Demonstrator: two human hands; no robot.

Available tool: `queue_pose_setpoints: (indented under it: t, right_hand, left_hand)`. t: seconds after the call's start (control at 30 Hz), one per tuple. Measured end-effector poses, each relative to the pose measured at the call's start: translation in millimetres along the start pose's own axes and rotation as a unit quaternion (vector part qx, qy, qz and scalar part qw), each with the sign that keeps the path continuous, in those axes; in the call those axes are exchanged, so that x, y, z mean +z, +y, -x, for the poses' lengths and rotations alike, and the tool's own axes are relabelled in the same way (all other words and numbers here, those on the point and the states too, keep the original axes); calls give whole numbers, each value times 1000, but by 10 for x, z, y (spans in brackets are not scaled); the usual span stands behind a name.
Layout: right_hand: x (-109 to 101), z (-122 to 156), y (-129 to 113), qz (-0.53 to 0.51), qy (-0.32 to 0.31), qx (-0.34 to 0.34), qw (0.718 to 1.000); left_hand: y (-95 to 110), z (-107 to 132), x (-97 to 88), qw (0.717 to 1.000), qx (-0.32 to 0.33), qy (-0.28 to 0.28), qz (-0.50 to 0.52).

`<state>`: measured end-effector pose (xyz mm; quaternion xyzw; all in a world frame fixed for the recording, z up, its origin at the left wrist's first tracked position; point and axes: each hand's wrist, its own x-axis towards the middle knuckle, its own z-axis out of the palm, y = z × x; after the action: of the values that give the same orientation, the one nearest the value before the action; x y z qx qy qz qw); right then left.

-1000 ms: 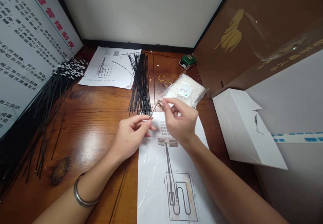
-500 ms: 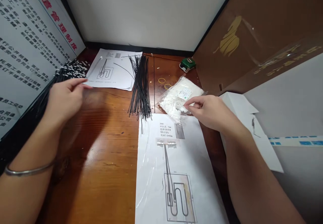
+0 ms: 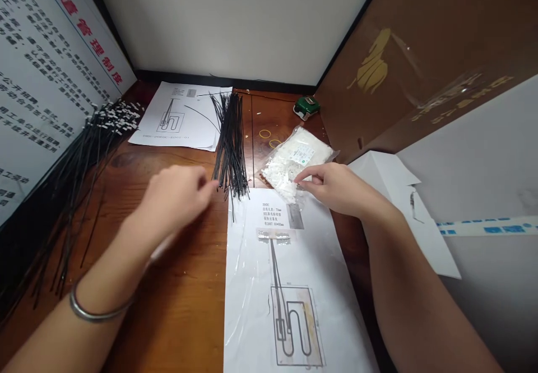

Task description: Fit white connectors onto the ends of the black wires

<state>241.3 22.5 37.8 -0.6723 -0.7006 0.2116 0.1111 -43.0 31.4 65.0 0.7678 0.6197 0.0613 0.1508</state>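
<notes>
My left hand (image 3: 180, 199), a little blurred, is beside the lower end of a bundle of thin black wires (image 3: 231, 143). Its thumb points at the wire ends; the other fingers are curled mostly out of sight, and whether it touches a wire I cannot tell. Over the mouth of a clear plastic bag of small white pieces (image 3: 277, 172) is my right hand (image 3: 330, 187), its thumb and forefinger brought together in a pinch. Anything between those fingertips is too small to make out. Below both hands lies a printed drawing sheet (image 3: 247, 289) under clear film.
More black wires with white ends (image 3: 120, 116) lie at the left against a printed board. Further back are a second drawing sheet (image 3: 147, 118), yellow rubber bands (image 3: 264, 134) and a green tape measure (image 3: 306, 107). A brown box (image 3: 403, 48) and a white carton (image 3: 403, 210) border the right.
My left hand has come right, from near the white-ended wires to the black bundle. My right hand has shifted slightly left at the bag. The view has moved slightly.
</notes>
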Motion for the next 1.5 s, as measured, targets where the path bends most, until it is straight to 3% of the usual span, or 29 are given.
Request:
queue_pose_setpoints:
  t: [0.1,0.23,0.57,0.83,1.03,1.5]
  right_hand:
    - [-3,-3,-6,3,-24,16,1000]
    - [9,-3,10,7,-29,19,999]
    - [31,-34,46,-29,-29,21,999]
    - [54,-39,56,-61,-26,53,996]
    - [99,-63,85,-24,-3,47,999]
    - [96,-48,49,-29,92,-6,995]
  left_hand:
    - [234,93,173,993,50,-97,-51]
    - [320,131,236,981,82,-141,-107]
    - [295,237,80,973,104,-174,-107]
    - [335,363,-80,982,114,-127,-80]
    - [374,401,-96,975,127,-134,-121]
    - [419,569,-70,964,184,-189,-33]
